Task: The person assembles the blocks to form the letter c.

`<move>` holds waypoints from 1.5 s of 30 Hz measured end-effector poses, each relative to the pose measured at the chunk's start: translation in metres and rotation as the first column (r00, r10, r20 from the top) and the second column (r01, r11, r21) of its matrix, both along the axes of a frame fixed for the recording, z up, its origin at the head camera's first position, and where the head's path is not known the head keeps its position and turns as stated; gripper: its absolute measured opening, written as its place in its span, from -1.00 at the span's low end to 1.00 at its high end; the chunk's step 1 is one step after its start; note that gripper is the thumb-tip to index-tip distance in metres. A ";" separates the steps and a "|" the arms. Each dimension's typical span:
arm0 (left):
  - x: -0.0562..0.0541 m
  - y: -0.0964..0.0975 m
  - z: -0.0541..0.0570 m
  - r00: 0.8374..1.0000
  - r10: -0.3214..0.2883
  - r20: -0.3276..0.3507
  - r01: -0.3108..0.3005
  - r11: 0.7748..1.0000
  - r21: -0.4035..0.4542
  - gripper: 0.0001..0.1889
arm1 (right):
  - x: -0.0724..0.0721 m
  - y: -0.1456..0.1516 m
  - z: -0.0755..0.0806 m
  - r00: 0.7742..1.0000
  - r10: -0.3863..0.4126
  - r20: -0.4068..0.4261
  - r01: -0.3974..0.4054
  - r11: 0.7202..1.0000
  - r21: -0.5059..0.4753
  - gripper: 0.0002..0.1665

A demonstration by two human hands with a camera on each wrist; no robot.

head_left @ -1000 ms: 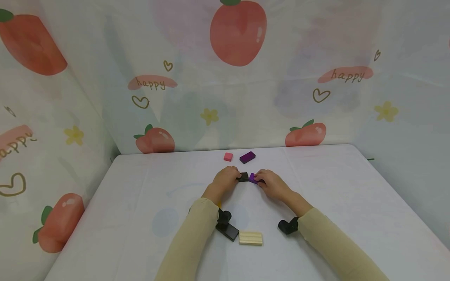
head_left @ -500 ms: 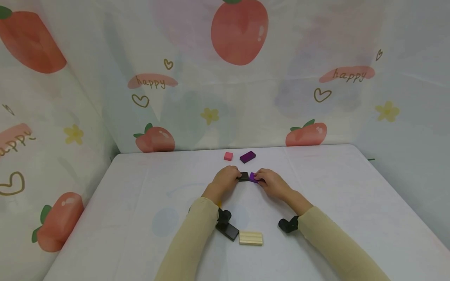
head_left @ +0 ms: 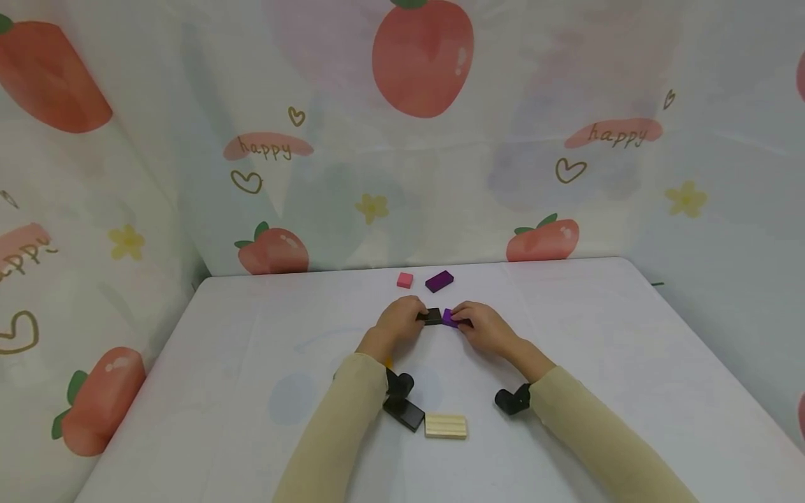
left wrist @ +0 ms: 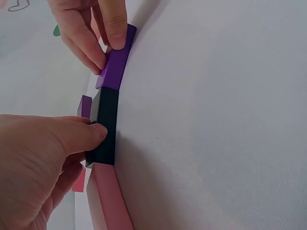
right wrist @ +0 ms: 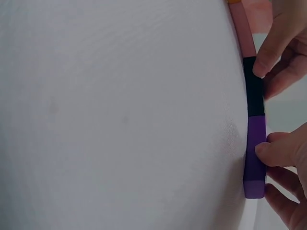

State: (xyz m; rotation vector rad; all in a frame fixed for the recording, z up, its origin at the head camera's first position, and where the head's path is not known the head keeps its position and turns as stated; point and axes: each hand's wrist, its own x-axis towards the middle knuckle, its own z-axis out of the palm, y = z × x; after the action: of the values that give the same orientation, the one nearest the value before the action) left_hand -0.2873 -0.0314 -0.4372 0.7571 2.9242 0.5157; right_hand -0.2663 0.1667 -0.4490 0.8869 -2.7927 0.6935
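In the head view, my left hand pinches a black rectangular block lying on the white table. My right hand holds a purple block between thumb and fingers. The purple block's end meets the black block's end, as both wrist views show. At the black block's other end, a pink block touches it in the left wrist view. Beyond the pink one, the edge of an orange block shows in the right wrist view. My left hand and forearm hide much of this row from the head camera.
Near the table's back edge lie a small pinkish-red block and a dark purple block. Closer to me, a black block touches a ridged pale wood-coloured block at its corner. A patterned cloth wall rises behind the table.
The head view has shifted slightly, so everything appears a little further left. Both hands keep their hold, and the blocks show no clear movement on the table.
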 end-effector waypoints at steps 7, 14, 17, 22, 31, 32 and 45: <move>-0.001 -0.004 0.007 0.998 0.067 0.018 -0.069 0.987 0.143 -0.72 | -0.004 -0.001 0.001 0.999 0.016 -0.031 -0.016 1.000 0.001 -0.81; 0.010 -0.027 0.017 0.992 0.118 0.034 -0.122 0.959 0.255 -0.68 | -0.009 0.003 0.007 0.998 -0.035 0.045 0.036 0.999 -0.006 -0.77; 0.016 -0.038 0.018 0.992 0.120 0.032 -0.124 0.958 0.260 -0.68 | -0.012 0.007 0.011 0.993 -0.087 0.078 0.090 0.995 -0.034 -0.77; 0.025 -0.053 0.020 0.993 0.113 0.027 -0.116 0.956 0.269 -0.67 | -0.020 0.011 0.016 0.993 -0.092 0.077 0.099 0.991 -0.086 -0.76; 0.050 -0.075 0.011 0.992 0.122 0.043 -0.129 0.951 0.280 -0.70 | -0.036 0.011 0.016 0.993 -0.105 0.056 0.111 0.987 -0.118 -0.71; 0.054 -0.077 0.009 0.992 0.116 0.046 -0.125 0.952 0.281 -0.70 | -0.038 0.011 0.016 0.993 -0.103 0.052 0.109 0.987 -0.118 -0.71; 0.092 -0.070 -0.001 0.992 -0.082 -0.099 0.101 0.973 0.208 -0.70 | -0.054 -0.007 0.026 0.988 -0.100 0.119 0.109 0.991 -0.072 -0.68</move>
State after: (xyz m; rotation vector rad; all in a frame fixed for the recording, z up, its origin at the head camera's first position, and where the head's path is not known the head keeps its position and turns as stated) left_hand -0.1952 -0.1010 -0.4385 0.9589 2.9281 0.8159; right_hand -0.3199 0.1595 -0.4234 0.7022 -2.8647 0.8566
